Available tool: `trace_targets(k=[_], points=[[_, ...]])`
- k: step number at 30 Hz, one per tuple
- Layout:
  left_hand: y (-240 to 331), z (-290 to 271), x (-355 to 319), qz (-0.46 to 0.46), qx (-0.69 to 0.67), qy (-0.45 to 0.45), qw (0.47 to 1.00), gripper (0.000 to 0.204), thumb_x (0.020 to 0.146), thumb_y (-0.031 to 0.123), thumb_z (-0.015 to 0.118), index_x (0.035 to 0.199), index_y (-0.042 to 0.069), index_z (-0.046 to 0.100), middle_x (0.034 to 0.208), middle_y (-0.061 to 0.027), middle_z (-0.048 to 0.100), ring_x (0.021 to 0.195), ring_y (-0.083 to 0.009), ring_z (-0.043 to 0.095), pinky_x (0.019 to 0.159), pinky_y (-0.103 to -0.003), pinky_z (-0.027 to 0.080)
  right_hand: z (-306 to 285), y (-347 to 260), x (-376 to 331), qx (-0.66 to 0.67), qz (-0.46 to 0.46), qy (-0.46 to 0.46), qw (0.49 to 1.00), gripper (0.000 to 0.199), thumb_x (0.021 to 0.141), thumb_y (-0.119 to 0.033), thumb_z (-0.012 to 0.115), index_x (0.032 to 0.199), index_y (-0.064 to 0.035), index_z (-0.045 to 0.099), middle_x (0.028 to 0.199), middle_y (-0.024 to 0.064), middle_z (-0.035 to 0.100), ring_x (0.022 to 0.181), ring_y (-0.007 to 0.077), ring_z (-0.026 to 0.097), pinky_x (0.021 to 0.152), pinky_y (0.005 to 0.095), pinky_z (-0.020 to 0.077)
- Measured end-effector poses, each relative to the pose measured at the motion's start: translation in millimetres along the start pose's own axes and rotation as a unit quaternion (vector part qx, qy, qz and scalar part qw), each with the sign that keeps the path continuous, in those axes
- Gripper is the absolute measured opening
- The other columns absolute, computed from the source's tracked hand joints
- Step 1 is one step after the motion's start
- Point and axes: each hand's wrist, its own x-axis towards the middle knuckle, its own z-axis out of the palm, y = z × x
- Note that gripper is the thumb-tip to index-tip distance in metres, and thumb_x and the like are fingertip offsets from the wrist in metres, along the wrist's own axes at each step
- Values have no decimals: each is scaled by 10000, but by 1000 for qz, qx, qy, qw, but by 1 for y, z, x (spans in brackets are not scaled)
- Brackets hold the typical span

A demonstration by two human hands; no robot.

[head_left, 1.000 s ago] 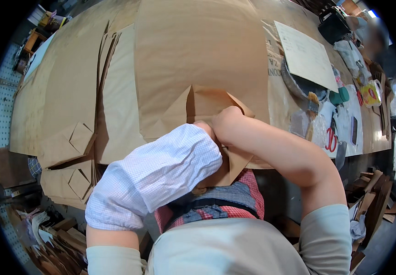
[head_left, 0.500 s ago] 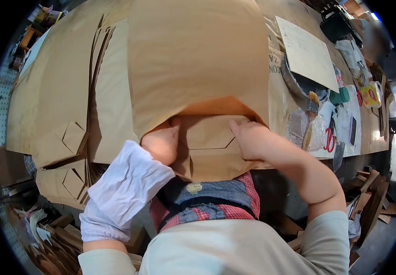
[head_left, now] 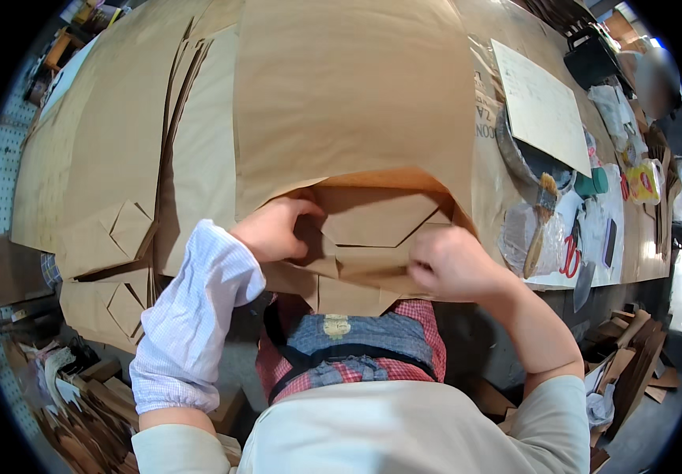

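A large brown paper bag (head_left: 357, 87) lies in front of me, its near end opened and folded into flaps. A six-sided inner panel (head_left: 384, 217) shows there, with a lower flap (head_left: 353, 296) hanging over the table's edge toward my lap. At the left side of the opening, my left hand (head_left: 274, 227) has its thumb and fingers apart, touching the folded paper. My right hand (head_left: 459, 263) is curled closed at the right fold, knuckles up; its fingertips are against the paper, and whether they pinch it is hidden.
To the left lie stacked paper bags (head_left: 112, 158) with folded ends. On the right are a bowl (head_left: 519, 150) under a white board (head_left: 542, 103), a brush (head_left: 541, 225), red-handled scissors (head_left: 570, 257), a knife (head_left: 584, 286) and a phone (head_left: 610, 241). Cardboard scraps (head_left: 625, 371) lie below.
Both hands have come out of the bag's opening; the right one has moved nearer me and curled. The lower flap now hangs lower, toward my lap. The left thumb and fingers have spread.
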Motion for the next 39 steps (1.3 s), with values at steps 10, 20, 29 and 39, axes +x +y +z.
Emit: trace_targets(k=[10, 20, 29, 39], points=[[-10, 40, 22, 5, 81, 195, 977, 136, 776, 103, 672, 834, -19, 660, 940, -203, 600, 853, -388, 596, 756, -446, 476, 17, 13, 18, -180, 123, 90, 972, 118, 772, -164, 670, 760, -49, 643, 716, 146, 613, 694, 331, 623, 638, 419, 504], [29, 33, -4, 32, 233, 55, 971, 632, 631, 334, 854, 1116, 23, 596, 1324, -254, 433, 1173, -431, 495, 973, -427, 454, -34, 87, -172, -321, 116, 198, 919, 376, 768, -90, 641, 1143, -122, 638, 789, 60, 517, 718, 240, 558, 582, 381, 480], [30, 35, -7, 10, 223, 105, 969, 660, 578, 244, 858, 1115, 16, 550, 1305, -236, 458, 1151, -420, 513, 954, -429, 465, -105, 162, -105, 173, 311, 459, 814, 135, 827, -112, 722, 821, 22, 704, 727, 11, 671, 632, 77, 585, 578, 248, 467], [36, 46, -27, 10, 306, 154, 940, 847, 420, 149, 883, 1169, -32, 533, 1374, -237, 405, 1172, -419, 491, 969, -432, 449, -126, 136, -134, 79, 183, 271, 942, 170, 832, -104, 736, 978, -17, 722, 894, 35, 681, 790, 113, 590, 717, 256, 476]])
